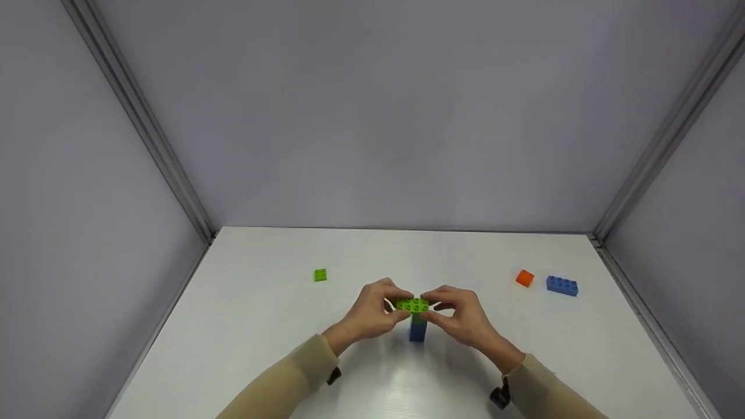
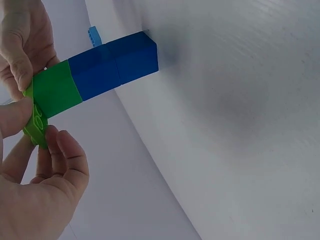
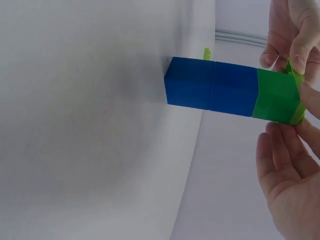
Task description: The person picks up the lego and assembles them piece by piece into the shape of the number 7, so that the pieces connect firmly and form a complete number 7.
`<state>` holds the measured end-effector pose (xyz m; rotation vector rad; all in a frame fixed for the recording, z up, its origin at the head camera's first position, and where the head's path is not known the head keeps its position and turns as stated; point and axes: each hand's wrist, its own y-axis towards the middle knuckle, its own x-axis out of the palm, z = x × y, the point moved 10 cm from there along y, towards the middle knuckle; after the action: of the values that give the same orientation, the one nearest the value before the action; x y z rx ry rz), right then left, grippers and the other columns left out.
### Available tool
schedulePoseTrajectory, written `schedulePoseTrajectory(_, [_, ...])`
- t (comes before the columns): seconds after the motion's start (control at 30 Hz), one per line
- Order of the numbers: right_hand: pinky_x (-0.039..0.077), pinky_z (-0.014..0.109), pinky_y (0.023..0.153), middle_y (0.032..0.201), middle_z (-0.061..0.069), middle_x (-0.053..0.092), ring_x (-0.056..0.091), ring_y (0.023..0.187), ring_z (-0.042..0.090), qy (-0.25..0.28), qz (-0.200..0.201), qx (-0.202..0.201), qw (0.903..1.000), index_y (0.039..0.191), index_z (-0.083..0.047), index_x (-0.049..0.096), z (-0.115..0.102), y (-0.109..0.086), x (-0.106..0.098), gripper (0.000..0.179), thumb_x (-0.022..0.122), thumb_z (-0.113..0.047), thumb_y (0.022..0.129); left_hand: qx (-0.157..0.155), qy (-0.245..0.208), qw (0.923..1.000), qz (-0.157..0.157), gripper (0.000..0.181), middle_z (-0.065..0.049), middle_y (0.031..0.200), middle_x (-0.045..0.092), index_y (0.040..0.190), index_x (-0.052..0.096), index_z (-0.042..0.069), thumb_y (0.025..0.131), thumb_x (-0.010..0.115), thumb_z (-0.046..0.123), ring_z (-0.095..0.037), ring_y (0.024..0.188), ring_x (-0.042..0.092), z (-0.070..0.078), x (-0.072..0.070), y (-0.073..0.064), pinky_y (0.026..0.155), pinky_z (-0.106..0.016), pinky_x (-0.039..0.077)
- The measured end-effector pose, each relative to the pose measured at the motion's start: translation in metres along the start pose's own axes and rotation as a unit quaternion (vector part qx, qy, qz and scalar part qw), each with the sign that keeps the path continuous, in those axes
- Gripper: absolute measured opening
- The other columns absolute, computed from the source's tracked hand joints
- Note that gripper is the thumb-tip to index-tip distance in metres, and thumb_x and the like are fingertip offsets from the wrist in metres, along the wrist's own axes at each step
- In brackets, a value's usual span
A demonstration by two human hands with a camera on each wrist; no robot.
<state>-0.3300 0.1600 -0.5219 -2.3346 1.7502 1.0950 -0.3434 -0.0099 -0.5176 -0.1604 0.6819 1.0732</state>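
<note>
An upright tower stands on the white table, built of two blue bricks [image 2: 114,64] with a green brick [image 2: 57,89] above them. A thin lime-green plate brick [image 1: 412,305], longer than the tower is wide, lies across the top of the green brick. My left hand [image 1: 372,308] pinches the plate's left end between thumb and fingers. At the right end, my right hand [image 1: 463,314] pinches it likewise, its thumb close by the green brick. In both wrist views the plate sits right at the tower's top, partly hidden by the fingers.
On the table [image 1: 262,326], a small lime-green brick [image 1: 320,274] lies at the back left. An orange brick [image 1: 525,278] and a longer blue brick [image 1: 562,286] lie at the back right. Grey walls [image 1: 396,116] enclose the back and both sides.
</note>
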Motion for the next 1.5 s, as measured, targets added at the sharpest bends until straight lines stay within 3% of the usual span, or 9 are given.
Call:
schedulePoseTrajectory(0.2, [0.071,0.036,0.09,0.117,0.01,0.083,0.081,0.105,0.027,0.018,-0.002,-0.012,0.9998,0.128,-0.008,0.085,-0.002,0.001,0.004,0.03,0.087,-0.02,0.101,-0.016,-0.032,0.9993,0.008,0.031,-0.003,0.114,0.077,0.131,0.084,0.013,0.1,0.086,0.017,-0.012,0.1,0.071,-0.009,-0.004,-0.005,0.085,-0.02,0.061])
schedulePoseTrajectory(0.37, [0.068,0.028,0.091,0.118,0.008,0.083,0.08,0.106,0.025,0.013,-0.003,0.0,0.9999,0.129,-0.01,0.084,0.0,0.002,0.004,0.031,0.087,-0.02,0.1,-0.034,-0.054,0.9977,0.021,0.036,-0.003,0.119,0.079,0.132,0.083,0.01,0.099,0.089,0.022,-0.016,0.105,0.075,-0.016,-0.009,-0.008,0.088,-0.02,0.061])
schedulePoseTrajectory(0.8, [0.07,0.036,0.092,0.118,0.007,0.083,0.08,0.106,0.025,0.004,-0.009,0.001,0.9999,0.129,-0.01,0.084,-0.003,0.006,0.003,0.031,0.087,-0.021,0.101,-0.031,-0.045,0.9976,0.042,0.034,-0.002,0.119,0.082,0.13,0.083,0.014,0.099,0.089,0.025,-0.015,0.103,0.077,-0.022,-0.018,-0.013,0.087,-0.022,0.063])
schedulePoseTrajectory(0.97, [0.071,0.043,0.094,0.119,0.007,0.083,0.08,0.107,0.025,0.006,-0.011,0.01,0.9999,0.13,-0.01,0.084,0.0,0.004,0.005,0.032,0.087,-0.021,0.1,-0.027,-0.045,0.9976,0.045,0.031,-0.007,0.118,0.082,0.127,0.084,0.015,0.098,0.089,0.025,-0.014,0.101,0.076,-0.025,-0.021,-0.015,0.087,-0.026,0.064])
schedulePoseTrajectory(1.17, [0.07,0.049,0.095,0.116,0.004,0.083,0.079,0.106,0.025,-0.016,0.004,0.002,0.9999,0.127,-0.011,0.085,-0.001,0.001,0.003,0.03,0.088,-0.023,0.1,-0.023,-0.034,0.9982,0.043,0.028,-0.01,0.119,0.082,0.127,0.084,0.016,0.102,0.085,0.029,-0.013,0.101,0.076,-0.029,-0.022,-0.021,0.085,-0.023,0.063])
schedulePoseTrajectory(1.5, [0.069,0.051,0.098,0.117,0.003,0.083,0.079,0.107,0.025,-0.017,-0.002,0.026,0.9995,0.129,-0.012,0.085,0.003,0.0,0.004,0.031,0.088,-0.023,0.099,-0.041,-0.017,0.9979,0.047,0.023,-0.01,0.124,0.083,0.126,0.083,0.015,0.106,0.08,0.026,-0.013,0.104,0.075,-0.044,-0.027,-0.027,0.086,-0.022,0.061])
